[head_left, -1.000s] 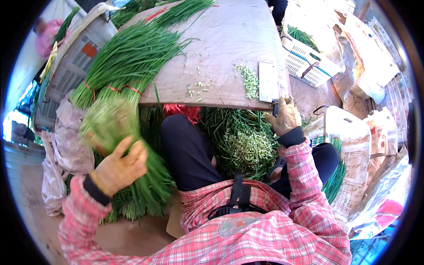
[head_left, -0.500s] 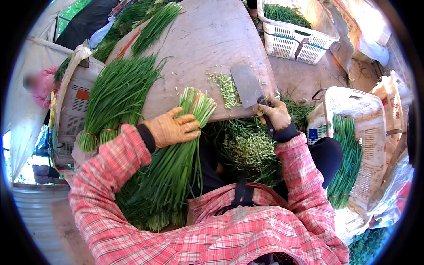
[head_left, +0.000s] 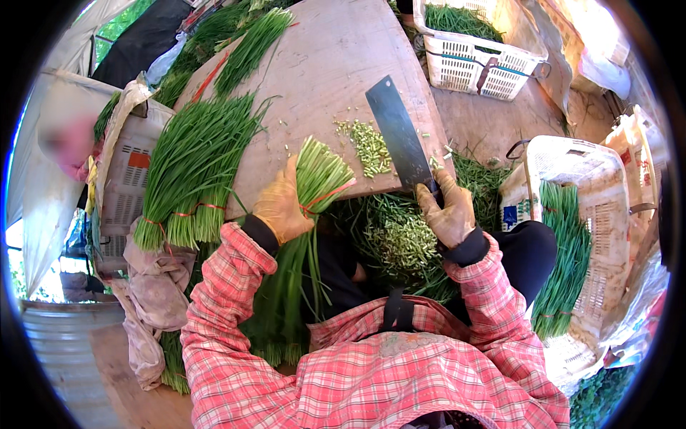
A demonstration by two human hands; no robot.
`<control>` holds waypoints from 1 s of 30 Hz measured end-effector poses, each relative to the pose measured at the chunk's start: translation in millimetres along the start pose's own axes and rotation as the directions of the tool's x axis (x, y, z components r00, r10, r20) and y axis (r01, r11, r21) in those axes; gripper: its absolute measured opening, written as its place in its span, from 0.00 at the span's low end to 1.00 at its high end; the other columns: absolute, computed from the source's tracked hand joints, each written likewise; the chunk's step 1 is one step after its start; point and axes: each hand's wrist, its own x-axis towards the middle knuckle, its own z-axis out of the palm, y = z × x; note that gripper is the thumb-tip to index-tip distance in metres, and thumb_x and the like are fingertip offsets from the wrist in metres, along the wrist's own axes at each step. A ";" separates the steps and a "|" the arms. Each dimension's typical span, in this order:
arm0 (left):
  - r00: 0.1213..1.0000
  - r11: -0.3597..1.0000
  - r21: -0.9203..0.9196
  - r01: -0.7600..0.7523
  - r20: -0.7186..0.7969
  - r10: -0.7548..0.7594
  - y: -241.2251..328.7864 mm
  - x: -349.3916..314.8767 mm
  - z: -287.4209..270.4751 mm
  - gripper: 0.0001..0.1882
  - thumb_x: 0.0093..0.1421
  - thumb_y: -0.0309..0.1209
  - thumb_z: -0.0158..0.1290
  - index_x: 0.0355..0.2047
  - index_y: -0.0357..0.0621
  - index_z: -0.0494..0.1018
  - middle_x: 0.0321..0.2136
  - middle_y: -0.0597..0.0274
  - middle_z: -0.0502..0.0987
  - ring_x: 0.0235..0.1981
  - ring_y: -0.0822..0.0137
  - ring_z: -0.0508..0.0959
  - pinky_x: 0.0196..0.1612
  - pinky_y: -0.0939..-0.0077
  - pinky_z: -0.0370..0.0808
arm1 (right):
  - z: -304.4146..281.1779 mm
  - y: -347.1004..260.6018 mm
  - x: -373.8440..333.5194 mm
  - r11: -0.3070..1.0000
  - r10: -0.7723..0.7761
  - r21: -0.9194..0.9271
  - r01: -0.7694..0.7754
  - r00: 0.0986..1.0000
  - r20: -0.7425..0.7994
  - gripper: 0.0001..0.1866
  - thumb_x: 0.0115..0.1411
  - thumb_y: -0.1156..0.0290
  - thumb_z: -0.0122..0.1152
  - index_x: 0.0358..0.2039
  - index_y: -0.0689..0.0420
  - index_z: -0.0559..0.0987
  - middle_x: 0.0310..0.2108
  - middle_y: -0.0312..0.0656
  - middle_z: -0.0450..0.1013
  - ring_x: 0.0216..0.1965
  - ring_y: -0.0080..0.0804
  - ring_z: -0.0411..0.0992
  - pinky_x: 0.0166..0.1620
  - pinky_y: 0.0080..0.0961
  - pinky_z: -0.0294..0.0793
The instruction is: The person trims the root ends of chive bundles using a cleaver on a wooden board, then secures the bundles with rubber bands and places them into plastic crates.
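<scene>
Holding, left hand [head_left: 281, 204]: partly curled, gripping the green bunch [head_left: 325, 179] at the bench [head_left: 321, 79] edge.
Right hand [head_left: 451, 207]: closed round the cleaver's [head_left: 399, 132] handle.
Cut bits [head_left: 370, 150]: on bench; some cutting done.
Stem ends [head_left: 321, 156]: apparently uncut.

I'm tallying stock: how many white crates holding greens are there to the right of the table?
2: the far crate, at the upper right past the table, and the near crate, right of the right hand. More may be hidden.
</scene>
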 end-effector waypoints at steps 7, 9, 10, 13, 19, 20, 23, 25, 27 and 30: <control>0.993 0.978 -0.200 0.064 0.106 -0.044 -9.1 2.2 0.5 0.60 0.33 0.28 0.64 0.64 0.34 0.39 0.52 0.40 0.65 0.50 0.43 0.69 0.54 0.62 0.67 | -1.6 -18.5 -24.1 0.988 -0.101 -0.122 0.099 0.995 -0.011 0.11 0.53 0.71 0.60 0.37 0.59 0.75 0.20 0.48 0.72 0.20 0.45 0.72 0.24 0.31 0.70; 0.992 0.935 -0.355 0.023 0.125 0.023 -25.5 2.0 -10.2 0.63 0.34 0.30 0.67 0.65 0.34 0.38 0.58 0.36 0.59 0.57 0.44 0.65 0.59 0.67 0.62 | -6.7 -25.1 -31.3 0.987 -0.039 -0.157 0.046 0.998 0.050 0.12 0.53 0.71 0.60 0.38 0.58 0.75 0.22 0.47 0.73 0.20 0.44 0.73 0.24 0.31 0.71; 0.985 0.938 -0.346 -0.018 0.155 0.076 -39.9 6.0 -20.1 0.63 0.34 0.31 0.67 0.65 0.34 0.37 0.59 0.35 0.58 0.58 0.45 0.64 0.59 0.68 0.62 | -7.8 -26.8 -33.0 0.985 -0.009 -0.172 0.022 0.997 0.079 0.13 0.53 0.71 0.61 0.39 0.58 0.75 0.23 0.47 0.73 0.21 0.44 0.73 0.25 0.32 0.71; 0.969 0.933 -0.313 0.178 0.221 -0.111 -1.2 28.1 -65.7 0.60 0.37 0.33 0.68 0.65 0.34 0.41 0.59 0.34 0.58 0.60 0.49 0.62 0.61 0.68 0.59 | -13.9 -22.0 -35.8 0.958 -0.101 -0.263 0.111 0.994 0.050 0.14 0.53 0.70 0.61 0.40 0.57 0.74 0.26 0.47 0.74 0.22 0.44 0.73 0.25 0.33 0.70; 0.991 0.948 -0.298 0.114 0.095 -0.089 -33.0 57.6 -25.5 0.57 0.39 0.41 0.69 0.63 0.32 0.48 0.54 0.33 0.64 0.58 0.50 0.65 0.59 0.69 0.62 | -1.8 -27.3 -32.3 0.924 -0.200 -0.319 0.213 0.977 0.072 0.14 0.51 0.76 0.62 0.40 0.60 0.75 0.21 0.45 0.72 0.18 0.39 0.71 0.22 0.29 0.69; 0.964 0.921 -0.320 0.222 0.211 -0.159 -30.3 62.8 -23.4 0.58 0.39 0.43 0.69 0.63 0.29 0.46 0.55 0.35 0.64 0.58 0.50 0.65 0.58 0.70 0.63 | 2.3 -27.7 -32.1 0.922 -0.216 -0.313 0.227 0.974 0.069 0.15 0.51 0.76 0.62 0.40 0.60 0.75 0.21 0.45 0.72 0.18 0.39 0.71 0.22 0.29 0.69; 0.896 0.740 -0.624 0.250 0.439 0.067 -43.2 64.1 -11.8 0.63 0.36 0.44 0.71 0.62 0.26 0.44 0.55 0.38 0.64 0.57 0.51 0.66 0.59 0.70 0.62 | 7.6 -28.1 -32.5 0.931 -0.214 -0.286 0.228 0.974 0.079 0.15 0.50 0.77 0.62 0.40 0.60 0.75 0.21 0.46 0.72 0.18 0.41 0.71 0.22 0.31 0.69; 0.941 0.915 -0.390 0.103 0.337 0.037 -13.9 51.9 1.8 0.66 0.30 0.42 0.72 0.62 0.27 0.42 0.55 0.39 0.64 0.56 0.50 0.67 0.58 0.69 0.63 | 7.8 -25.9 -33.2 0.938 -0.155 -0.296 0.181 0.982 0.109 0.15 0.50 0.77 0.61 0.40 0.60 0.74 0.21 0.46 0.72 0.18 0.42 0.71 0.22 0.31 0.69; 0.978 0.998 0.045 -0.033 0.207 0.023 18.6 42.2 0.9 0.67 0.28 0.37 0.73 0.63 0.30 0.41 0.54 0.40 0.64 0.56 0.51 0.66 0.58 0.68 0.64 | 12.7 -27.5 -36.4 0.933 -0.202 -0.286 0.217 0.976 0.081 0.15 0.50 0.77 0.62 0.41 0.60 0.74 0.21 0.46 0.71 0.18 0.42 0.71 0.21 0.31 0.69; 0.992 0.987 0.161 -0.010 0.126 -0.010 18.9 44.6 18.4 0.67 0.25 0.39 0.73 0.62 0.29 0.45 0.53 0.38 0.64 0.55 0.48 0.67 0.56 0.67 0.66 | 26.9 -32.2 -44.5 0.926 -0.235 -0.283 0.252 0.968 0.092 0.12 0.52 0.72 0.60 0.38 0.59 0.74 0.21 0.45 0.71 0.19 0.43 0.71 0.22 0.35 0.68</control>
